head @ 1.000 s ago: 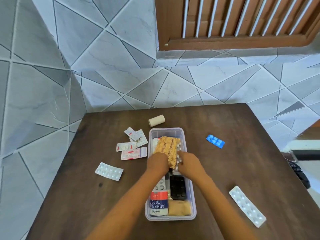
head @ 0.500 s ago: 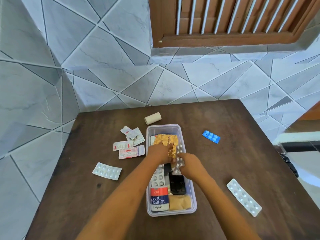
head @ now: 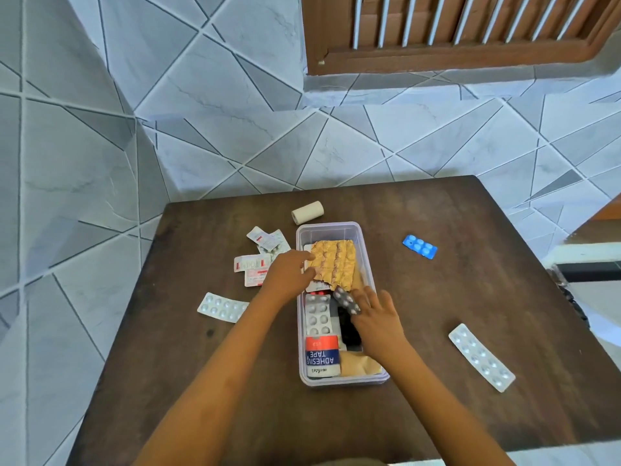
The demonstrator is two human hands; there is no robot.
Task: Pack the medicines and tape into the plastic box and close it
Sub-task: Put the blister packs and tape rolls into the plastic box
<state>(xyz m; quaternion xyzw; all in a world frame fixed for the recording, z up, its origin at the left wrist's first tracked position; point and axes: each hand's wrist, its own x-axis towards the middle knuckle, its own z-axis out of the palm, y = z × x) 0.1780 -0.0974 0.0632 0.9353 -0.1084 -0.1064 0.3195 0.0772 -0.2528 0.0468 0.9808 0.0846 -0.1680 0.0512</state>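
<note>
A clear plastic box (head: pixel 331 227) stands open mid-table. Inside lie a gold blister strip (head: pixel 334 264), a silver blister strip (head: pixel 317 314), a dark strip (head: pixel 346 301), a black strip (head: pixel 349 331), an adhesive tape carton (head: pixel 321 356) and a beige packet (head: pixel 358 363). My left hand (head: pixel 289 275) is at the box's left rim, fingertips touching the gold strip's edge. My right hand (head: pixel 376 317) hovers over the right side, fingers spread, next to the dark strip.
On the brown table (head: pixel 470 297) lie a cream tape roll (head: pixel 307 212) behind the box, a blue blister (head: pixel 420 247) and a long white blister (head: pixel 481 357) to the right, a white blister (head: pixel 221 307) and several small strips (head: pixel 257 260) to the left. Tiled walls enclose the back and left.
Both hands were pressing the gold strip down in the box. Now they have drawn apart, the left toward the left rim, the right back with fingers spread.
</note>
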